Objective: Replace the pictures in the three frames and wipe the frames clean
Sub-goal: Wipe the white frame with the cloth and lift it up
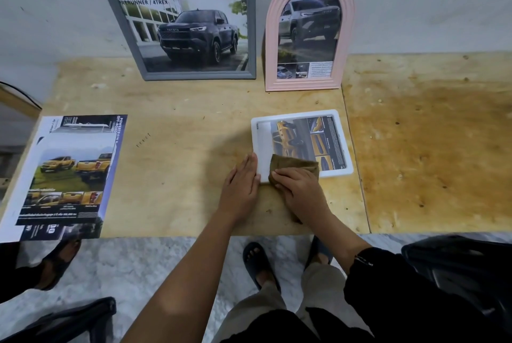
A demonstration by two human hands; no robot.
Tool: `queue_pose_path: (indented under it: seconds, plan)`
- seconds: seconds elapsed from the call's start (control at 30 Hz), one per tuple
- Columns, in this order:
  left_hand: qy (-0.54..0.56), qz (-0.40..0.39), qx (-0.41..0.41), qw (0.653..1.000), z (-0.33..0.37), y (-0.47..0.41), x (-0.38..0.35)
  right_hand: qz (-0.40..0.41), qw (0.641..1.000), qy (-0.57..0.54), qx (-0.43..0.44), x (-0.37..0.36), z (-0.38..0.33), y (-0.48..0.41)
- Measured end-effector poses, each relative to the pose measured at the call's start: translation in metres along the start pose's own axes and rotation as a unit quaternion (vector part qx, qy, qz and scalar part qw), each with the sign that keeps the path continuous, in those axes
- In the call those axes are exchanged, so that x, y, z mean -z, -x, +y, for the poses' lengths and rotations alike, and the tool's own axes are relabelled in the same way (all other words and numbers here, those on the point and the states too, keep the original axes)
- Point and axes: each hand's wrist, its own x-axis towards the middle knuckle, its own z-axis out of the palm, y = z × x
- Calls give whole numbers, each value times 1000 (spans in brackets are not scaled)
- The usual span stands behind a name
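the right hand [300,190] is pressing a brown cloth [293,166], fingers closed on it, onto the white frame [343,143] while the flat, open left hand [242,182] is bracing its left edge.

plywood table [171,110], grey wall [55,10], marble floor [155,265], black chair [465,268]

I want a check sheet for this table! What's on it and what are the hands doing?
Surface: plywood table, stained at right.
Job's things: grey frame and pink arched frame lean on the wall; white frame lies flat.
Clutter: loose truck prints at left edge.
Hands: left hand steadies the white frame; right hand presses a brown cloth on it.
Cables: nothing seen.
Surroundings: pale wall, marble-look floor.
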Motion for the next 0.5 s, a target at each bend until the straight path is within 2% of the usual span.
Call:
queue_pose_path:
  seconds: [0.17, 0.27, 0.5]
  plan:
    - [-12, 10, 8, 1000, 2, -1, -2, 20, 1000, -9, 17, 11, 21, 3]
    - [-14, 15, 12, 1000, 2, 2, -4, 36, 999, -8, -4, 20, 31, 15]
    - [2, 13, 6, 1000, 0, 5, -4, 13, 999, 19, -47, 46, 53, 32]
